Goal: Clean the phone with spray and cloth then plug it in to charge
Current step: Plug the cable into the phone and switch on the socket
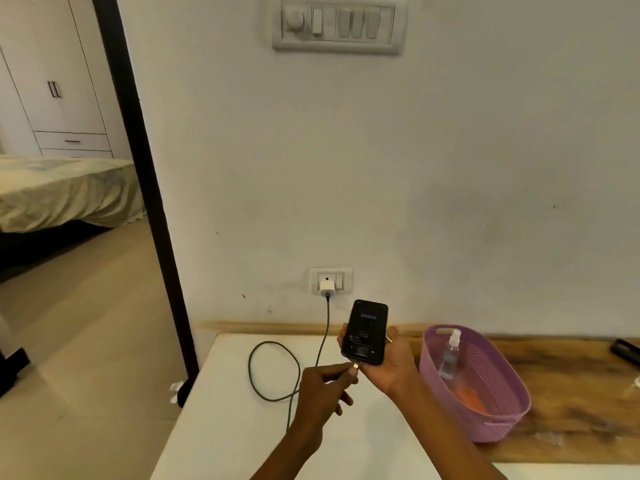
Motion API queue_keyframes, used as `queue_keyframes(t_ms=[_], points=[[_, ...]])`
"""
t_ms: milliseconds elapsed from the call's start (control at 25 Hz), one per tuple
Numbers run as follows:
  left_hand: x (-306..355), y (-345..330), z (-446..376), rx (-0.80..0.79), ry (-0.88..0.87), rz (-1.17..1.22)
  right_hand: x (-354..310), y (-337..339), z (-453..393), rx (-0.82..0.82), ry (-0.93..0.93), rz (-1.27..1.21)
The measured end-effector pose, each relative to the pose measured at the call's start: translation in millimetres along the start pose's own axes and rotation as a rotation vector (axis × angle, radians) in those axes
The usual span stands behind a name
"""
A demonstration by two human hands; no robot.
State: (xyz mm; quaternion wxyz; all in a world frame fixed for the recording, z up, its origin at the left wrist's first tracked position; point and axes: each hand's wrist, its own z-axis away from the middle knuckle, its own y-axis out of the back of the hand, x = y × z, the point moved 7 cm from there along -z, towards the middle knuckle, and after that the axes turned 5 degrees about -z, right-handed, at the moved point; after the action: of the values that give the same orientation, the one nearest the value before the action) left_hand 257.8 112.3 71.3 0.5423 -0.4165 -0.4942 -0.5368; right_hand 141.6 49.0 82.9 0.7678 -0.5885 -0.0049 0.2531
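Black phone (365, 332) screen-up, lit; spray bottle (449, 355) leaning in basket.

The light around me is dim, warm and yellowish, brighter through the doorway at upper left. Soft shadows lie under my hands. The lit phone screen (366, 330) reads blurry. Straight lines bow toward the frame edges; corners are soft.

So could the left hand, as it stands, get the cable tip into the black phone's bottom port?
Probably yes: the left hand pinches the cable tip right at the bottom edge of the black phone, which the right hand holds; nothing lies between.
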Motion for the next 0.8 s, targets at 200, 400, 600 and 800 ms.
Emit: queue_keyframes(t_ms=[200, 400, 600, 800], points=[[11.5, 3.3, 6.8, 0.031, -0.006, 0.021, 7.5, -9.1, 6.5, -0.003, 0.035, -0.012], [8.5, 1.5, 15.7, 0.082, 0.024, 0.029, 14.4, -3.1, 11.7, 0.003, 0.011, -0.030], [8.7, -5.3, 19.2, 0.107, 0.048, 0.085, 13.6, 0.8, 14.5, 0.028, 0.017, -0.036], [11.5, -7.6, 14.9, 0.122, 0.074, 0.119, 11.0, 0.9, 17.0, 0.038, 0.023, -0.059]])
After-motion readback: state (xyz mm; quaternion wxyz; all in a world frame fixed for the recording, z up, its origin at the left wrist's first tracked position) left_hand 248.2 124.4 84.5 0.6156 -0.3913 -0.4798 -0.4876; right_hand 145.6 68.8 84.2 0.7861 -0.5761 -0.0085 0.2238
